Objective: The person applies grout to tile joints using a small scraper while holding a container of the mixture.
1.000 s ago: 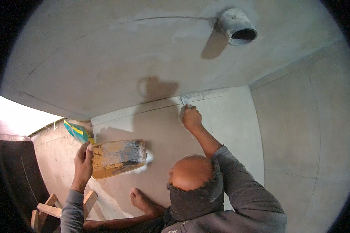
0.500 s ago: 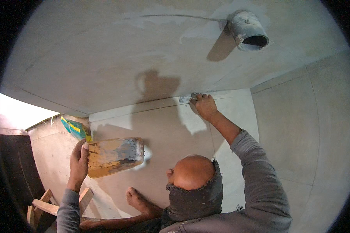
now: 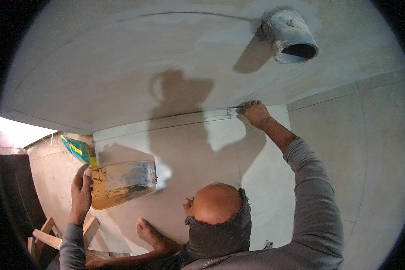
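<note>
My left hand grips the near-left end of a yellow plastic tray smeared with grey and white paste. My right hand is closed on a putty knife, its metal blade at the seam between the grey upper surface and the pale panel below it. Some of the knife is hidden by my fingers. My bent knee in dark cloth and a bare foot are below, between my arms.
A grey pipe stub juts from the upper surface. Right is a grey side panel. Left are a green and yellow packet, a bright opening, a dark panel and wooden pieces. Shadows fall on the panels.
My right hand and the putty knife have moved right and slightly up along the seam. My left hand and the tray have shifted a little left in view.
</note>
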A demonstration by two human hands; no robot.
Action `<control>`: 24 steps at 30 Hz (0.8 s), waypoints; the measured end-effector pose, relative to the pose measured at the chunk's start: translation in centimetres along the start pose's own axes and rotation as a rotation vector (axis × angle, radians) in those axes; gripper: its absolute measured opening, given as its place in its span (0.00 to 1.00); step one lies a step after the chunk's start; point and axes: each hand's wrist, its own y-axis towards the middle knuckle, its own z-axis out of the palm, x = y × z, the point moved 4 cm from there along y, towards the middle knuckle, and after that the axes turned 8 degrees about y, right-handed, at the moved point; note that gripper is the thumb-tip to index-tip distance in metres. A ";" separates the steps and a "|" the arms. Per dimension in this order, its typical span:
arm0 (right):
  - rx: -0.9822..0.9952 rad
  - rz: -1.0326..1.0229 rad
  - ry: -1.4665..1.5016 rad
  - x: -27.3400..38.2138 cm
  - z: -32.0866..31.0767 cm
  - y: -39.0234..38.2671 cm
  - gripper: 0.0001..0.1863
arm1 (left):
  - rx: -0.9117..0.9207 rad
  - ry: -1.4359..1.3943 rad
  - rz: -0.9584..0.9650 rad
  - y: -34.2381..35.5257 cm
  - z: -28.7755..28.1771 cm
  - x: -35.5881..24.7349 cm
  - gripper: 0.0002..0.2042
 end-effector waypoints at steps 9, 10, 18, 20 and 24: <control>0.060 -0.060 -0.097 -4.5 3.4 -0.4 0.14 | 0.044 0.000 -0.065 0.0 0.1 -0.2 0.26; 0.055 -0.048 -0.102 -4.7 3.5 -0.6 0.14 | 0.031 -0.001 -0.053 0.0 0.0 -0.1 0.26; 0.235 0.231 -0.257 -11.5 5.1 -4.5 0.14 | 0.045 -0.043 -0.062 0.5 0.3 0.4 0.26; 0.292 0.363 -0.124 -11.4 3.5 -5.8 0.16 | 0.039 -0.056 -0.068 0.1 0.0 0.7 0.26; 0.156 0.451 0.362 -7.2 4.2 -10.3 0.21 | 0.076 -0.074 -0.059 0.8 0.2 0.7 0.25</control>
